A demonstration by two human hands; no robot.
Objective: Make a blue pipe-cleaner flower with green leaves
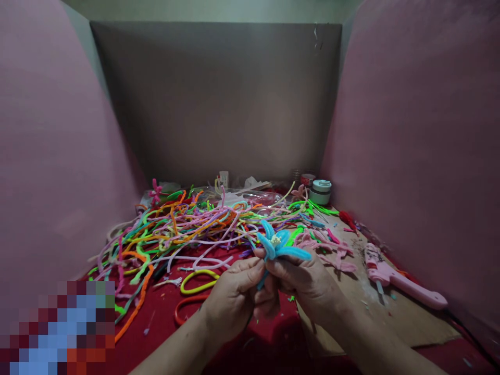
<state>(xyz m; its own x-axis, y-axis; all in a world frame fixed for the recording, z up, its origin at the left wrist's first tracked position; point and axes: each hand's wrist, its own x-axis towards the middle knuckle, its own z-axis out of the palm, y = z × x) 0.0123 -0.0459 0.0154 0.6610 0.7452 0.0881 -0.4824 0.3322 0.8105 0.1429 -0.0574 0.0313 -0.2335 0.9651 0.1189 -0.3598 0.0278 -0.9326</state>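
Note:
Both my hands meet at the lower middle and hold a light blue pipe-cleaner flower with a pale centre. My left hand is closed around its blue stem from the left. My right hand pinches the base under the petals from the right. The petals stick up above my fingers. Behind them lies a big tangled pile of pipe cleaners in orange, green, pink, purple and blue, on a red cloth.
A pink glue gun lies on a cardboard sheet at the right. Small round tubs stand at the back right. Pink walls close in both sides, a grey board the back. Loose yellow and red loops lie near my left hand.

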